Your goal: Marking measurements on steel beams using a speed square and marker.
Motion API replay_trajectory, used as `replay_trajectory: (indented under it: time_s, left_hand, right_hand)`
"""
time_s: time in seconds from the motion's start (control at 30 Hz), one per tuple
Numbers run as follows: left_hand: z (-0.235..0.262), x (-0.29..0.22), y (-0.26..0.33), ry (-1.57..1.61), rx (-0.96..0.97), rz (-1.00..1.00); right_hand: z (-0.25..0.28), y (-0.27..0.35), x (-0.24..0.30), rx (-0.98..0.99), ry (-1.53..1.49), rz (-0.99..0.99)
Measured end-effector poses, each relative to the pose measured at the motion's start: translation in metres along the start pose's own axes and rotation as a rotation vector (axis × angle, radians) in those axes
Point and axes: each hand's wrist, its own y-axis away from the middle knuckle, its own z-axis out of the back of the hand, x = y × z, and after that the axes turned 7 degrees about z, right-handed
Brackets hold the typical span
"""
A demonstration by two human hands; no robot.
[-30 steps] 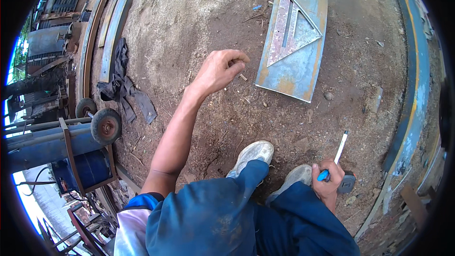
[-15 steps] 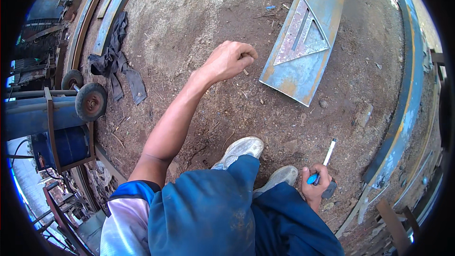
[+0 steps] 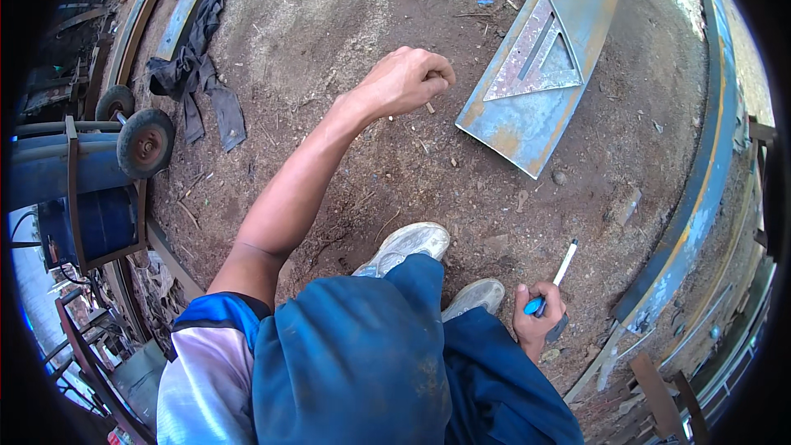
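My left hand (image 3: 405, 82) hangs above the dirt ground, left of the steel plate (image 3: 503, 133) and apart from it. Its fingers curl inward, hiding the palm and anything in it. Low on the right, my right hand (image 3: 540, 317) is closed around a slim white marker (image 3: 566, 261) whose dark tip points away from me. A bright blue piece (image 3: 534, 306) shows between thumb and fingers; whether it belongs to the marker I cannot tell. Behind that hand is a partly hidden dark object. A triangular metal speed square (image 3: 540, 53) lies flat on the plate.
A long steel beam (image 3: 690, 222) curves along the right side. Dark cloth (image 3: 194, 74) lies at the left beside more steel lengths (image 3: 191, 12). A wheeled machine with a rubber tyre (image 3: 146, 143) and blue tank (image 3: 97, 227) stands at left. My shoes (image 3: 416, 241) rest on the dirt.
The view has shifted slightly, so the plate and square appear higher and further right. My right hand appears a little further left and still holds the marker. My left hand stays curled.
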Motion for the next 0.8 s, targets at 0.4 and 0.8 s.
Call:
replay_trajectory:
  time_s: [0.4,0.8]
  left_hand:
    - [-0.071,0.037,0.007,-0.132,0.227,-0.026]
    - [-0.106,0.061,-0.001,-0.152,0.01,-0.294]
  right_hand:
    - [0.002,0.001,-0.003,-0.025,-0.007,0.037]
    - [-0.003,0.0,0.0,-0.021,0.0,0.048]
